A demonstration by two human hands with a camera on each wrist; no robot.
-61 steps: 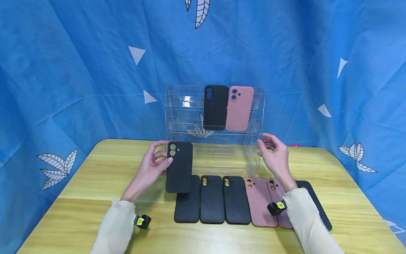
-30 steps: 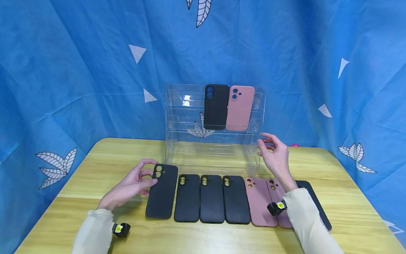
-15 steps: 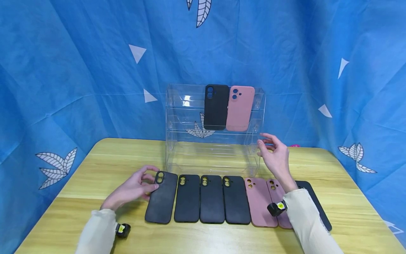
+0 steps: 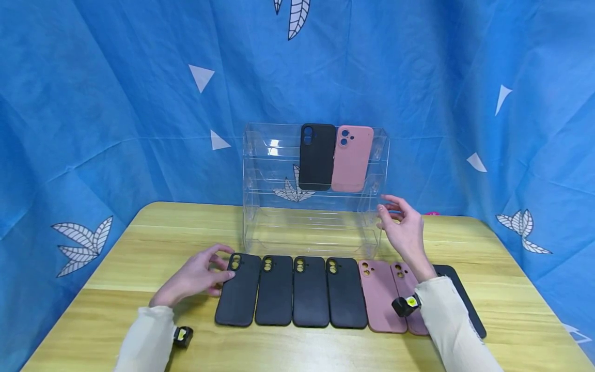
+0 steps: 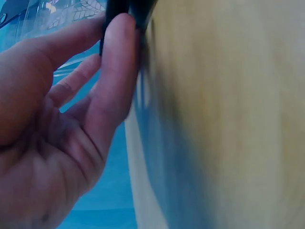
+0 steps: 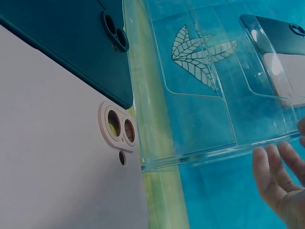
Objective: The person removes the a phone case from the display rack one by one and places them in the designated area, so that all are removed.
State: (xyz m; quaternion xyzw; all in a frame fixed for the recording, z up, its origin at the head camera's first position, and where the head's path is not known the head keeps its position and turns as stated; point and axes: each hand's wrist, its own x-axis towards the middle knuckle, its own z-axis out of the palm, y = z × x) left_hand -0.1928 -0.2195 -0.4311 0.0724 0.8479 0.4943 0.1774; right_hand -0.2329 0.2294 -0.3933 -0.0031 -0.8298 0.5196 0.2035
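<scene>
My left hand (image 4: 197,277) pinches the upper left edge of a black phone case (image 4: 238,297) that lies at the left end of a row. In the left wrist view, thumb and fingertips meet at the dark case edge (image 5: 116,8). My right hand (image 4: 405,230) is beside the right side of a clear tiered stand (image 4: 271,178), fingers loosely bent and holding nothing. Whether its fingertips touch the stand is unclear. High on the stand, a black phone case (image 4: 317,157) and a pink phone case (image 4: 352,159) stand side by side.
The row continues with more black cases (image 4: 310,299), two pink cases (image 4: 383,302) and a black case (image 4: 457,292) partly hidden by my right forearm. A wooden table (image 4: 116,289) bears everything. Blue patterned cloth (image 4: 139,103) hangs behind.
My left hand has brought the black case from in front of the stand down and left, onto the table at the row's left end. The right hand has stayed put.
</scene>
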